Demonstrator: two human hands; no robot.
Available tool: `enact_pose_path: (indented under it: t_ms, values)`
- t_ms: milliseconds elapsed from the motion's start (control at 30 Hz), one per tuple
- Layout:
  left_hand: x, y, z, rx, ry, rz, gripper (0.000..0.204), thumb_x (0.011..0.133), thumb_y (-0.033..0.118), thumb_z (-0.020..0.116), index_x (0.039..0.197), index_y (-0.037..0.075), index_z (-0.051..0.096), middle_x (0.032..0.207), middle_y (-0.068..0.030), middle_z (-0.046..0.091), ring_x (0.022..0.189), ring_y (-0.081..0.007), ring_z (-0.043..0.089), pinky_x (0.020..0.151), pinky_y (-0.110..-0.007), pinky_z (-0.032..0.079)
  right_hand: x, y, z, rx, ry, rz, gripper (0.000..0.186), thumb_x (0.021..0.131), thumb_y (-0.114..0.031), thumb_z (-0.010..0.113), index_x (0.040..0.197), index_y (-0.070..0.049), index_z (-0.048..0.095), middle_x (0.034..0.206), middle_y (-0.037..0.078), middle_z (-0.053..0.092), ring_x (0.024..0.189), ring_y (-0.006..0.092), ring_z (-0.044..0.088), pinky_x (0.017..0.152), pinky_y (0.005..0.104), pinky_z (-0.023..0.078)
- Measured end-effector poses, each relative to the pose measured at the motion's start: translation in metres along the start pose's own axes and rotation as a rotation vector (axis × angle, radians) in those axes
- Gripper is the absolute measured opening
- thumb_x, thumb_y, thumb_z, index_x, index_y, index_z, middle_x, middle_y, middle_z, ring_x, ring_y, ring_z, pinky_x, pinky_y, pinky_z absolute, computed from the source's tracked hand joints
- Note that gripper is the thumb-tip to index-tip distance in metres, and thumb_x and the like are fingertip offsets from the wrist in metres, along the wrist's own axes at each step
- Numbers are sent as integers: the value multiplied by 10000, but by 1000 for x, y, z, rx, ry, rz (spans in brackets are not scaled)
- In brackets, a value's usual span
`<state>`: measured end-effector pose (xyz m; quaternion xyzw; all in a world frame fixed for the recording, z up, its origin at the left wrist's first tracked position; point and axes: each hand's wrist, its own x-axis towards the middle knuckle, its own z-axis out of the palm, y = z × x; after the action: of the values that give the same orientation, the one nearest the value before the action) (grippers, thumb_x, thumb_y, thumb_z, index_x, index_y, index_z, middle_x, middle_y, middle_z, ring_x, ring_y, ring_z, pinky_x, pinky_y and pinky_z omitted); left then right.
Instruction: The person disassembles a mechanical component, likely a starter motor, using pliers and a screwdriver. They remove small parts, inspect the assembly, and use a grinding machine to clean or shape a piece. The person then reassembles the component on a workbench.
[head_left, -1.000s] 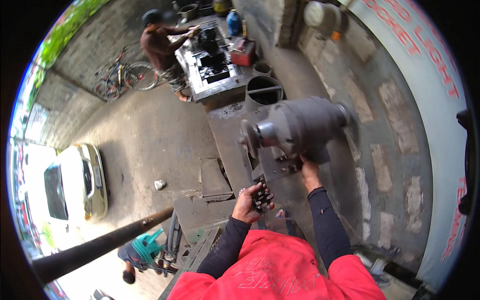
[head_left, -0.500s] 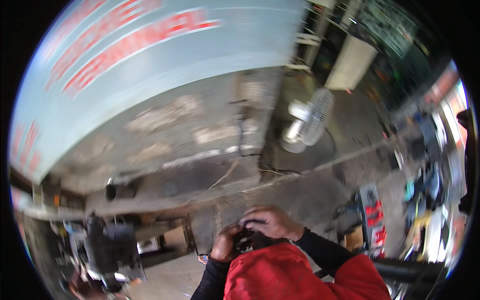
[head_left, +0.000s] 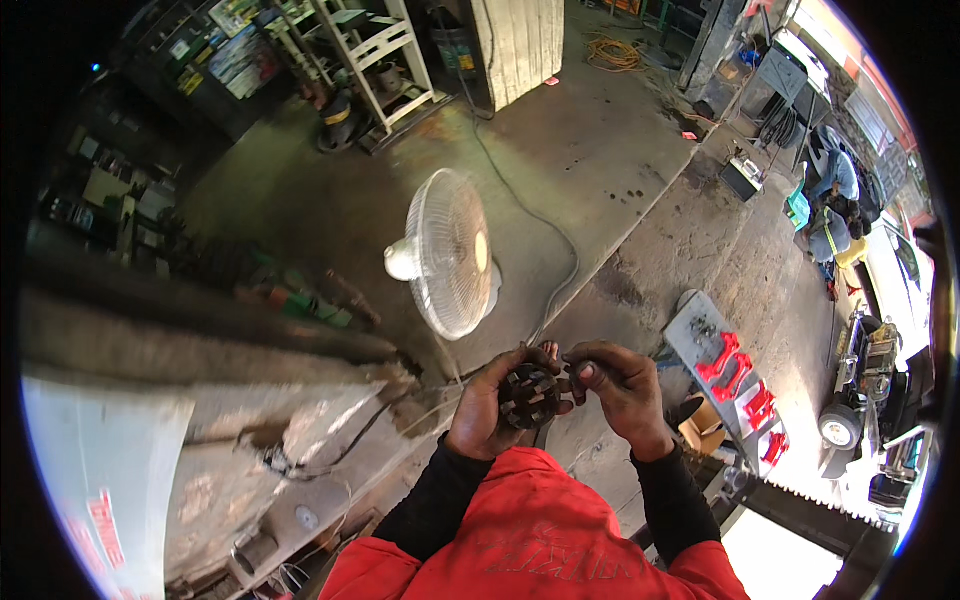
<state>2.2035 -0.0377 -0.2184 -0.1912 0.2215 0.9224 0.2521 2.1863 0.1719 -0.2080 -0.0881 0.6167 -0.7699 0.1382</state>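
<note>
In front of my red shirt (head_left: 555,520), my left hand (head_left: 482,408) is closed round a dark, round metal part with notches (head_left: 530,396). Its blocky, slotted face points up toward me. My right hand (head_left: 622,392) is just right of the part, thumb and forefinger pinched together by its edge. Whatever may be between those fingertips is too small and dark to make out. Black sleeves cover both forearms.
A white standing fan (head_left: 450,255) is ahead, its cable (head_left: 520,190) across the floor. To my right, a grey bench (head_left: 685,318) bears several red metal parts (head_left: 735,368), beside a cardboard box (head_left: 700,425). People (head_left: 838,205) crouch by a white vehicle (head_left: 905,270) farther right.
My view has swung right, from the painted wall toward the fan and workshop floor. My right hand, earlier over the part beside my left, has drawn back to its right edge.
</note>
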Motion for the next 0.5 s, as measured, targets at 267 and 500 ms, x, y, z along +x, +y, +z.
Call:
enact_pose_path:
  t_ms: [267, 500]
  values:
    - [267, 100, 137, -63, -74, -43, 383, 1086, 303, 515, 1187, -21, 691, 1116, -205, 755, 1021, -377, 753, 948, -519, 627, 226, -111, -165, -442, 26, -136, 301, 951, -17, 769, 1251, -9, 748, 1143, 101, 685, 1032, 179, 714, 880, 308, 574]
    - [503, 188, 253, 104, -159, -121, 367, 1041, 292, 558, 1206, -12, 682, 1152, -198, 755, 1017, -340, 761, 923, -541, 628, 420, -150, -298, -306, 322, -133, 360, 898, 29, 791, 1244, -5, 696, 1137, 97, 725, 1016, 161, 715, 922, 324, 576]
